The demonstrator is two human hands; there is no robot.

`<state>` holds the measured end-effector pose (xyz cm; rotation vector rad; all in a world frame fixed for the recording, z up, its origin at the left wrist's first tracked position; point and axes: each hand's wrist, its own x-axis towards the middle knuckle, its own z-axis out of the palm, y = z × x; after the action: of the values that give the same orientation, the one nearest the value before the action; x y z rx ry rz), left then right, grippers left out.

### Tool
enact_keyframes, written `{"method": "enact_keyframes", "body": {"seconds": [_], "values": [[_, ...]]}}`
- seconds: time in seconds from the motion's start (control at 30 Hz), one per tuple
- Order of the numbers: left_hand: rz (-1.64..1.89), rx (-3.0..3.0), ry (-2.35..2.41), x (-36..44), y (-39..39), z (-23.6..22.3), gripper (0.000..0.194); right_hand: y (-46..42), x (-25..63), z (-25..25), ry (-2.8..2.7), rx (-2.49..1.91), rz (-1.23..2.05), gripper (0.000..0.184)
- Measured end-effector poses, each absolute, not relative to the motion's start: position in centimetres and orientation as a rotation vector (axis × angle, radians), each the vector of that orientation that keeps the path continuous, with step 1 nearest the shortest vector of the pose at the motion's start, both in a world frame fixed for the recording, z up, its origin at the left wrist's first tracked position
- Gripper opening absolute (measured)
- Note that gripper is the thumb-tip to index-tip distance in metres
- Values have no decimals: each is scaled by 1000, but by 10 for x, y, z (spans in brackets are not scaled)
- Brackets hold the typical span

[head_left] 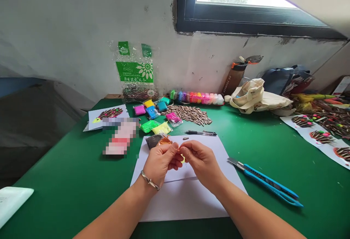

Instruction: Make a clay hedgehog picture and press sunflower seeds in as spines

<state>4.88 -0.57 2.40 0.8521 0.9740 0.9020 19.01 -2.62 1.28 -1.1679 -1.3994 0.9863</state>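
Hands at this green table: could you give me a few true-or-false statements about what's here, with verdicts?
The left hand wears a metal bracelet. True.
The right hand lies flat on the table. False: it is raised over a white paper sheet.
A pen sits in the middle of the sheet. False: the pen lies just beyond the sheet, on the green table.
A heap of striped seeds lies on the table. True.
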Motion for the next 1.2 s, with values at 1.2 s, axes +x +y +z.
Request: {"method": "enact_keyframes", "body": {"seconds": [1.2], "values": [[726,875,970,39,-3,32,40,-28,198,25,-1652,-1163,756,13]]}}
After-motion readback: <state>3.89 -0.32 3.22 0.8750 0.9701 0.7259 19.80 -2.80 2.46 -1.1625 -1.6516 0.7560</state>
